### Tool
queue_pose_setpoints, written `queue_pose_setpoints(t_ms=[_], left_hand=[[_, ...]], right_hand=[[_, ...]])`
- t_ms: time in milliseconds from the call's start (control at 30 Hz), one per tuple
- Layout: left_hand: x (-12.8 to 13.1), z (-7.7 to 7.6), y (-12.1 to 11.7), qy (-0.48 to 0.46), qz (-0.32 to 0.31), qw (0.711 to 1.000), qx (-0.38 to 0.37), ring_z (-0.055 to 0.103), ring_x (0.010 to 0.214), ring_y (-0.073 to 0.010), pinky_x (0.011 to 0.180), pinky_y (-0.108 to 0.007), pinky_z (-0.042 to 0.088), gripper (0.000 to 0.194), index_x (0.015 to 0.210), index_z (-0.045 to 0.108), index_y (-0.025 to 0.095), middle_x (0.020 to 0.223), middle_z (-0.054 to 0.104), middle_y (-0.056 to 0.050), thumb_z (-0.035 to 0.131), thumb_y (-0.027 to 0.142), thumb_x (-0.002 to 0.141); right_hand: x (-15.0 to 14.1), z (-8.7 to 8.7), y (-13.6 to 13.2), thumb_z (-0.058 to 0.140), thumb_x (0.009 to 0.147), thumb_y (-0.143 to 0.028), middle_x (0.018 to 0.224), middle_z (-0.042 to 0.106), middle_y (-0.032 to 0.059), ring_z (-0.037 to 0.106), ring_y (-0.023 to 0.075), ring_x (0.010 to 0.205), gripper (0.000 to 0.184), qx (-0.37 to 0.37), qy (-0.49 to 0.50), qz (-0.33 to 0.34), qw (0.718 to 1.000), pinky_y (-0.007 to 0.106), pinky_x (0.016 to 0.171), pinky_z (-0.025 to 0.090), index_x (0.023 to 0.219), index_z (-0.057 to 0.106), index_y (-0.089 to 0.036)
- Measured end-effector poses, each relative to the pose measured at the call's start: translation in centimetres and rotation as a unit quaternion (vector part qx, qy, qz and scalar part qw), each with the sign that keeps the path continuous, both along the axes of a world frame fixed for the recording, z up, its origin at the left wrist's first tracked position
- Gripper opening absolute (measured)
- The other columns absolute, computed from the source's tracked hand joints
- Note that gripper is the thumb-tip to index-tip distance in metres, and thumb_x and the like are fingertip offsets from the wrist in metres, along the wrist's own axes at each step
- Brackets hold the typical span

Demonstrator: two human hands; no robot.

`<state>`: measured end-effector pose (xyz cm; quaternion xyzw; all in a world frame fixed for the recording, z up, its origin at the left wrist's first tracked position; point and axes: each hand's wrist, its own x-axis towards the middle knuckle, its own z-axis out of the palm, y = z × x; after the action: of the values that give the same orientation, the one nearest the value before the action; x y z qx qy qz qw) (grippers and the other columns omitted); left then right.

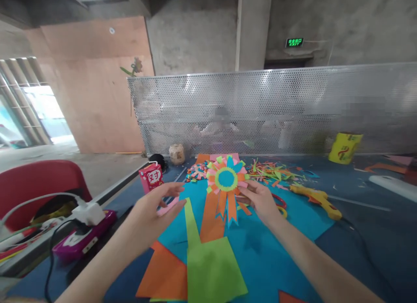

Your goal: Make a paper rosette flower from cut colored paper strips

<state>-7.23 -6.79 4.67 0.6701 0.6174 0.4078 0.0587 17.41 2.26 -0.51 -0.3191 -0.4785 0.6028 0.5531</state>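
Observation:
A paper rosette (227,178) with a blue centre, a ring of green, pink and orange tabs and orange ribbon tails is held up over the table. My right hand (260,198) pinches it by its right edge. To its left hovers my left hand (159,207), fingers apart and holding nothing. Below lies a large blue paper sheet (276,259), with a green paper piece (213,268) and an orange paper piece (167,268) on it. An orange strip (211,220) runs behind the rosette.
A yellow glue gun (317,198) with a black cord lies at the right, near scissors (280,205). Paper scraps (273,170) are heaped behind. A red drink carton (151,177) and a purple power strip (84,235) are at the left. A perforated metal screen (195,103) bounds the back.

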Motion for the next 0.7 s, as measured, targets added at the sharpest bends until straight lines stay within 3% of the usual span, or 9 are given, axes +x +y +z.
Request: queue_pose_setpoints(t_ms=[133, 267, 367, 467, 567, 700], left_hand=[[-1.2, -1.7, 6.2, 0.182, 0.041, 0.973, -0.133, 0.054, 0.1, -0.0254, 0.082, -0.035, 0.042, 0.04, 0.109, 0.05, 0.016, 0.108, 0.059, -0.011, 0.053, 0.03, 0.072], [-2.2, -3.9, 11.0, 0.198, 0.074, 0.96, -0.184, 0.056, 0.099, -0.0295, 0.079, -0.035, 0.043, 0.049, 0.109, 0.049, 0.012, 0.106, 0.06, -0.017, 0.059, 0.021, 0.063], [-2.5, -4.6, 12.0, 0.191, 0.085, 0.961, -0.183, 0.057, 0.096, -0.028, 0.077, -0.033, 0.043, 0.047, 0.108, 0.049, 0.013, 0.102, 0.063, -0.015, 0.058, 0.017, 0.062], [-2.6, -4.4, 12.1, 0.174, 0.083, 0.968, -0.163, 0.06, 0.091, -0.0242, 0.075, -0.03, 0.044, 0.046, 0.108, 0.049, 0.013, 0.095, 0.065, -0.012, 0.055, 0.016, 0.063], [-2.6, -3.7, 12.0, 0.152, 0.07, 0.976, -0.136, 0.062, 0.082, -0.0204, 0.072, -0.026, 0.045, 0.038, 0.102, 0.054, 0.013, 0.084, 0.067, -0.008, 0.055, 0.019, 0.064], [-2.5, -2.3, 11.9, 0.127, 0.067, 0.985, -0.096, 0.062, 0.076, -0.0201, 0.068, -0.026, 0.046, 0.026, 0.089, 0.06, 0.014, 0.077, 0.066, -0.006, 0.052, 0.021, 0.065]], right_hand=[[0.0, 0.0, 0.0, 0.073, 0.052, -0.033, 0.071, 0.063, -0.0031, 0.058, 0.0092, 0.057, 0.03, -0.021, -0.006, 0.029, 0.999, 0.022, 0.055, 0.051, 0.076, 0.061, -0.019], [0.1, 0.0, -0.6, 0.069, 0.057, -0.034, 0.072, 0.065, -0.0007, 0.061, 0.0094, 0.061, 0.025, -0.042, -0.053, 0.072, 0.995, 0.021, 0.059, 0.051, 0.076, 0.06, -0.019], [-0.2, -0.5, -0.9, 0.067, 0.059, -0.03, 0.067, 0.066, 0.0042, 0.063, 0.015, 0.06, 0.021, -0.056, -0.137, 0.126, 0.981, 0.028, 0.057, 0.052, 0.073, 0.061, -0.016], [-0.7, -1.1, -1.0, 0.062, 0.064, -0.031, 0.065, 0.065, 0.0045, 0.062, 0.0179, 0.055, 0.019, -0.031, -0.22, 0.133, 0.966, 0.033, 0.051, 0.051, 0.075, 0.062, -0.016], [-0.9, -1.6, -0.8, 0.058, 0.068, -0.031, 0.078, 0.065, 0.0065, 0.062, 0.0205, 0.068, 0.02, 0.037, -0.284, 0.065, 0.956, 0.037, 0.063, 0.05, 0.084, 0.06, -0.018], [-0.5, -1.3, -1.0, 0.057, 0.068, -0.021, 0.101, 0.059, 0.0093, 0.053, 0.0247, 0.096, 0.027, 0.142, -0.351, -0.053, 0.924, 0.043, 0.088, 0.038, 0.095, 0.058, -0.019]])
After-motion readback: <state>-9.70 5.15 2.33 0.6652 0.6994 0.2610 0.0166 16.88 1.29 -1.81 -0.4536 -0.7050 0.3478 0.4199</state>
